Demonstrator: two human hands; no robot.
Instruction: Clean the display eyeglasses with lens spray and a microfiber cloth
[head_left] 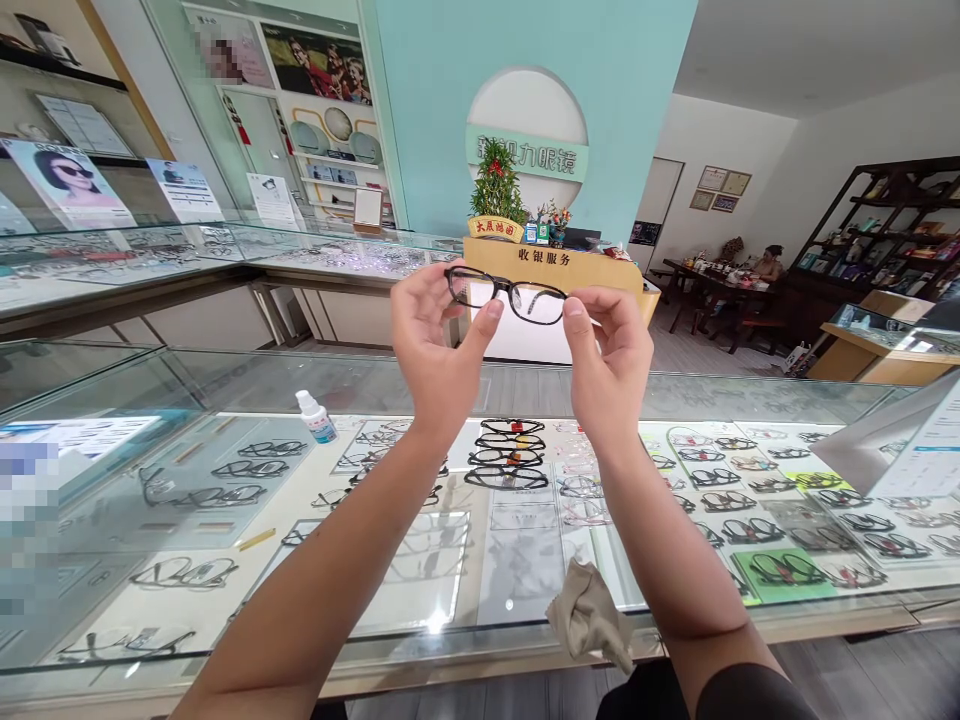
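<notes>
A pair of black-framed eyeglasses (501,287) is held up in the air above the glass counter, lenses facing across the room. My left hand (439,330) grips the left end of the frame, its thumb at the lower rim near the bridge. At the other end, my right hand (611,345) pinches the frame between thumb and curled fingers. Below, on the counter's front edge, lies a crumpled beige cloth (589,612), partly hanging over. A small white spray bottle (316,417) stands on the glass to the left of my forearms.
The glass display counter (300,590) holds several rows of eyeglasses. Stacked dark frames (508,455) lie between my forearms. A tilted sign stand (915,440) stands at right. Beyond are a cashier desk (555,258), a potted plant (495,185) and a person (769,265) at a far table.
</notes>
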